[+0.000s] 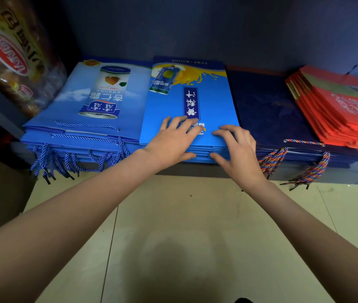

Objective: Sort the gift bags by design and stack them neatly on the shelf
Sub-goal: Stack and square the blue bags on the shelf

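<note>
Four flat stacks of glossy paper gift bags lie side by side on a low dark shelf. Both hands rest on the near edge of the bright blue stack with the orange splash design, whose top bag is smooth and rectangular, printed with a tilted drink can and a dark vertical label of white characters. The left hand lies with its fingers spread across the top sheet and its thumb against the layered front edges. The right hand, just beside it, has its fingers bent with the tips pressing on the top bag, and its thumb touches the front of the stack.

Left of the left hand sits a lighter blue stack showing a can and clouds; its twisted blue cord handles hang over the shelf edge in a tangle. Right of the right hand lies a dark navy stack with a faint leaf pattern and multicoloured braided cords dangling down. Beyond that, a red stack fans out unevenly. Far to the left stands a crinkled clear plastic food package. Below the arms, the floor is of pale tiles.
</note>
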`<action>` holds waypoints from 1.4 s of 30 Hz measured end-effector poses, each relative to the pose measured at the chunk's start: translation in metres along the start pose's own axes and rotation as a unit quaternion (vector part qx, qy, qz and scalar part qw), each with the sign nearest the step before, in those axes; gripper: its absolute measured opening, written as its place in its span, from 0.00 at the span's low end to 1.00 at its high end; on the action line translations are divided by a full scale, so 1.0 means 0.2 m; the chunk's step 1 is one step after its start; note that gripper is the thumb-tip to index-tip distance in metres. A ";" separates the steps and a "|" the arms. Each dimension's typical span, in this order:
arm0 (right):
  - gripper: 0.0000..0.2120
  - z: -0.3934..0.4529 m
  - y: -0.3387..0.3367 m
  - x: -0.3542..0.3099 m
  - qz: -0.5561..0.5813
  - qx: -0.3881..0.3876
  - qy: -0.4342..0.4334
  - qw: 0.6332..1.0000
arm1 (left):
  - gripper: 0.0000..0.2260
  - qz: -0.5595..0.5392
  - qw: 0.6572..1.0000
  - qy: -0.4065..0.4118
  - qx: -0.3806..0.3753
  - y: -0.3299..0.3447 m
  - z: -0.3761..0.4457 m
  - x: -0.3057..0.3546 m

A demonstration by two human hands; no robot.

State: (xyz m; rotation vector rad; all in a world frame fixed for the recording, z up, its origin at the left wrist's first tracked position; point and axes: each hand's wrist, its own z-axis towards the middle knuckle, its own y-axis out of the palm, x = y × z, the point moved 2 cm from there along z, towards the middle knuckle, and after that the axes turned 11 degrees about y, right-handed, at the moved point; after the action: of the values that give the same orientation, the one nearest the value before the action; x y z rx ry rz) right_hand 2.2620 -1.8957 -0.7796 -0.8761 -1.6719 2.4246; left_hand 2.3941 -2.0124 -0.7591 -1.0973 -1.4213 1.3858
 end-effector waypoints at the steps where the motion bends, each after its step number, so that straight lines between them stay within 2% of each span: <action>1: 0.23 0.00 0.00 0.00 -0.002 0.006 -0.002 1.000 | 0.32 -0.005 1.000 0.000 -0.005 0.00 0.00 0.00; 7: 0.21 0.01 0.00 -0.02 0.015 0.020 0.007 1.000 | 0.31 -0.021 1.000 0.012 -0.007 -0.02 0.01 -0.04; 11: 0.18 -0.10 -0.04 -0.03 0.004 0.095 -0.005 0.995 | 0.30 -0.004 0.999 0.027 -0.031 -0.04 0.01 -0.04; 14: 0.19 -0.24 -0.03 -0.02 -0.051 0.132 -0.054 0.988 | 0.29 -0.034 0.999 0.030 -0.023 -0.06 0.01 -0.06; 19: 0.26 -0.28 0.03 0.03 -0.171 0.100 -0.053 0.979 | 0.28 -0.071 0.997 0.035 -0.014 -0.07 0.01 -0.07; 24: 0.24 -0.24 -0.02 0.01 -0.151 0.102 -0.057 0.982 | 0.28 -0.059 0.997 0.035 -0.015 -0.07 0.01 -0.07; 31: 0.24 -0.22 -0.01 -0.01 -0.182 0.100 -0.086 0.974 | 0.27 -0.043 0.998 0.036 -0.014 -0.06 0.01 -0.07; 42: 0.29 -0.23 0.01 -0.04 -0.237 0.040 -0.032 0.970 | 0.27 -0.029 0.999 0.034 -0.013 -0.06 0.00 -0.06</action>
State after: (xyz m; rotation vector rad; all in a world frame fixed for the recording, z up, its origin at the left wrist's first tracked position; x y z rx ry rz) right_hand 2.2922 -1.8612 -0.7899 -0.3346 -1.5678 2.1855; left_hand 2.3966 -2.0246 -0.7465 -1.1023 -1.4155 1.2810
